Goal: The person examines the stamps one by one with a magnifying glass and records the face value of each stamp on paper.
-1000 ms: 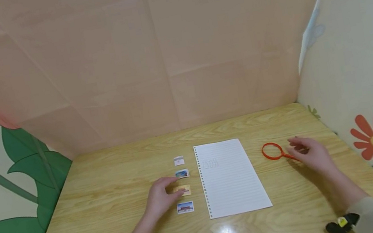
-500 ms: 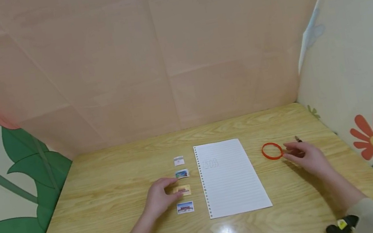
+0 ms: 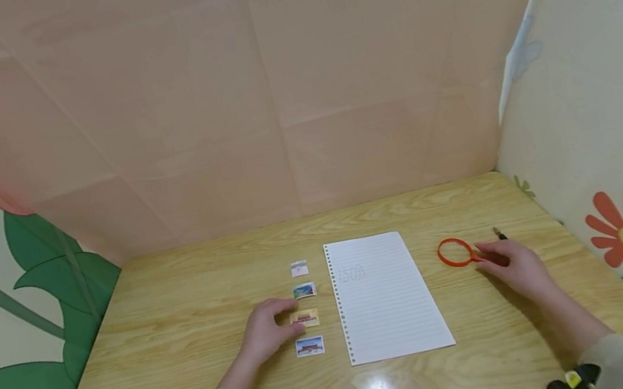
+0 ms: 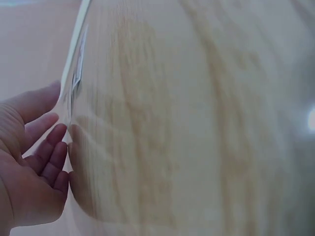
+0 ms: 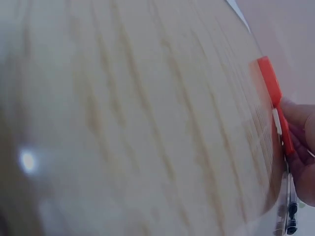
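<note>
My left hand rests beside a column of several small stamps, its thumb and index finger apart. The yellow stamp lies just between these fingertips, and the blue-green stamp is just beyond the index finger. A stamp with a red building sits closer to me; a pale stamp is farthest. At the right, my right hand pinches the handle of a red magnifying glass, its ring lying at or near the table surface. Partly hidden by this hand is a pen.
Lined, punched paper with faint pencil-like writing near its top left lies between the stamps and the magnifying glass. The wooden table meets a pinkish backdrop at the back and a flower-painted wall at the right.
My right hand has shifted slightly left along the magnifying glass handle toward the ring, uncovering the pen's tip. The left hand stays almost in place beside the stamps.
</note>
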Demonstrator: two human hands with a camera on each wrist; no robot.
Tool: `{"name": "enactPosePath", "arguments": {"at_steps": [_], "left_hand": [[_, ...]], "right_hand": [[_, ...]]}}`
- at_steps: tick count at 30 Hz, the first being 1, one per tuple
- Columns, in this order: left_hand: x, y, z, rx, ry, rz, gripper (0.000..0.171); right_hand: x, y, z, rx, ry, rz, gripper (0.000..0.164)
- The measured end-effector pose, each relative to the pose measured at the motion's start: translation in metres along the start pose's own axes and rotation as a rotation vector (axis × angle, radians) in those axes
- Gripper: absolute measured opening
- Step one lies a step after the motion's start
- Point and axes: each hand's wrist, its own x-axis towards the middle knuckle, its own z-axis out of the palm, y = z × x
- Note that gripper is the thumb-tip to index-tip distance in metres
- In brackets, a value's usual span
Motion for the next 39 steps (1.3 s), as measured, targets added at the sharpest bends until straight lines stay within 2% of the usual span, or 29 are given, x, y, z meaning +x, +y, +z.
{"name": "enactPosePath", "arguments": {"at_steps": [10, 25, 39], "left_hand": [[0.003, -0.006, 0.002, -0.006, 0.002, 0.027, 0.042], [0.005, -0.007, 0.003, 0.037, -0.011, 0.009, 0.04], [0.004, -0.006, 0.003, 0.028, -0.013, -0.021, 0.039]], "right_hand": [[0.0, 0.0, 0.005, -0.049, 0.053, -0.06, 0.03], [0.001, 0.0, 0.008, -0.05, 0.035, -0.008, 0.025], [0.004, 0.002, 0.012, -0.059, 0.04, 0.008, 0.017]]}}
